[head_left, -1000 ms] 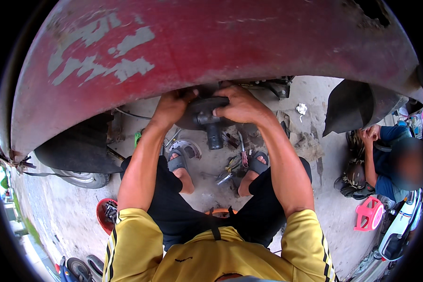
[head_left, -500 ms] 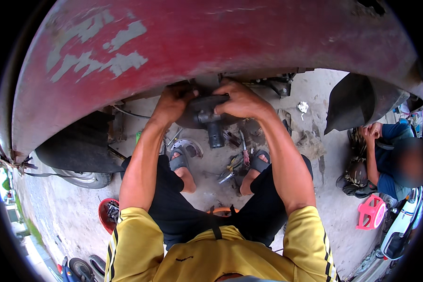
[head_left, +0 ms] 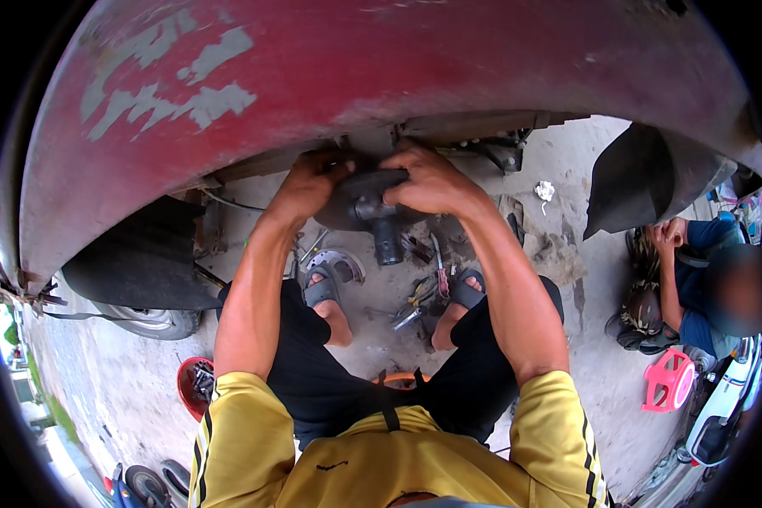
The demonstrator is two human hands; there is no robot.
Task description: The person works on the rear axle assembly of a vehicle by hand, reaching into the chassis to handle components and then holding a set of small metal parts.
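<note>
Under a scuffed red body panel (head_left: 449,59), my left hand (head_left: 313,182) curls at the upper left edge of a dark round metal part (head_left: 347,212), its fingertips partly in shadow. My right hand (head_left: 427,182) grips the same part at its upper right, thumb beside the central boss. A black cylindrical sleeve (head_left: 388,241) sticks out of that boss toward me. On the concrete between my sandalled feet lie a curved metal piece (head_left: 347,264), a red-handled tool (head_left: 442,279) and other small tools.
Black flaps (head_left: 135,262) hang at left and right. A red bowl of metal parts (head_left: 196,385) sits at left. At right, a person (head_left: 703,288) sits with hands together, near a pink stool (head_left: 669,381) and a white motorbike (head_left: 720,406). A wheel (head_left: 161,322) shows at left.
The red panel has shifted slightly up in the picture, showing more of the frame beneath it. My hands and the dark part stay almost in place, a little higher.
</note>
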